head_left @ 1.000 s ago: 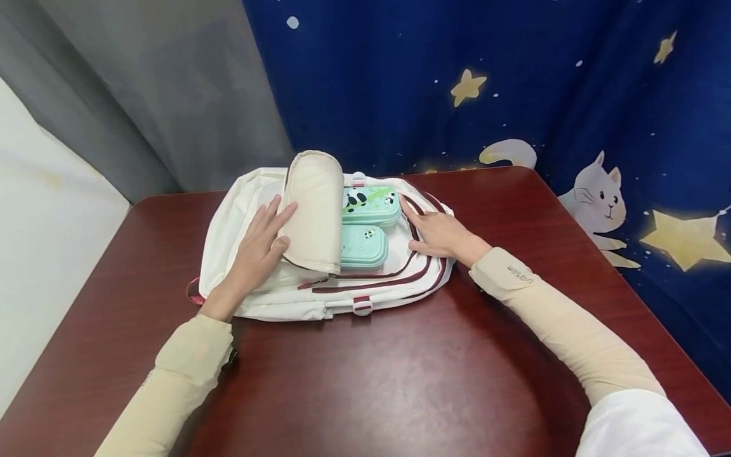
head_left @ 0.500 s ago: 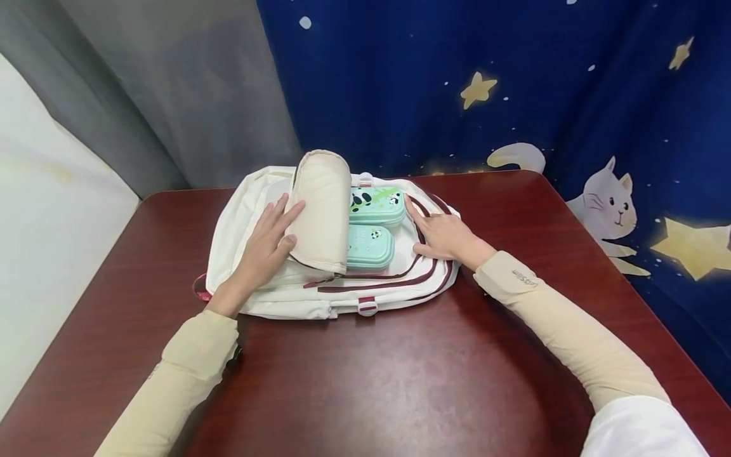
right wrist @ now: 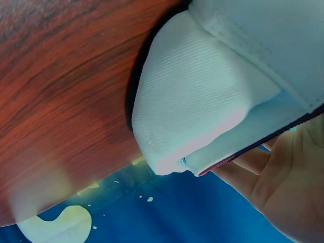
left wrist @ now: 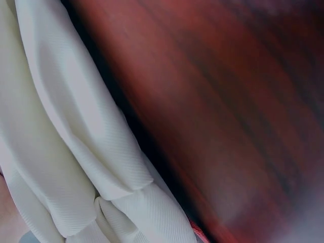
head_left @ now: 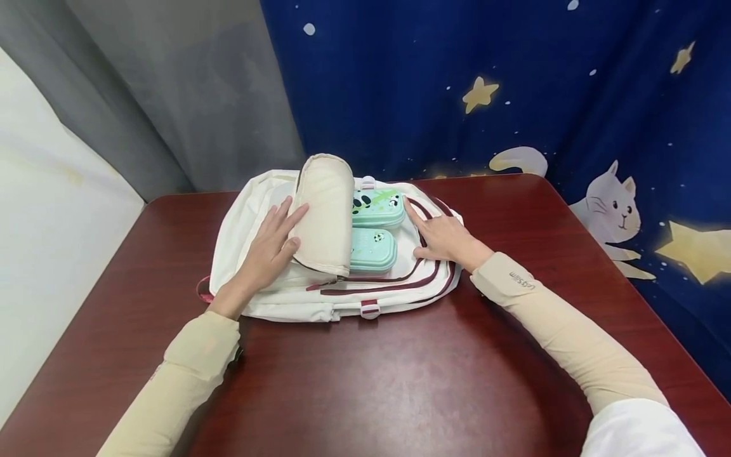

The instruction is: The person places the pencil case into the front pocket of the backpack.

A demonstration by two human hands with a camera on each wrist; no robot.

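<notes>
A white backpack [head_left: 235,216] with dark red zip trim lies flat on a table. Its cream pocket flap [head_left: 327,216] is folded back toward the left. Two mint-green pencil cases with panda prints lie side by side, partly hidden beneath the flap: a far case [head_left: 378,217] and a near case [head_left: 374,250]. My left hand [head_left: 266,249] rests against the flap's left edge, fingers spread. At the bag's right end is my right hand [head_left: 447,238], index finger straight and its tip right by the far case. The right wrist view shows this hand [right wrist: 286,179] behind the zip edge.
The dark red wooden table [head_left: 365,381] extends in front and to both sides. Behind it hang a grey curtain [head_left: 200,95] and a blue curtain [head_left: 388,82] with stars and a cat. A white buckle [head_left: 370,310] sits on the bag's near side.
The head view has turned slightly, so everything sits a little farther right in the frame. Both hands, the flap and the pencil cases keep their places relative to each other.
</notes>
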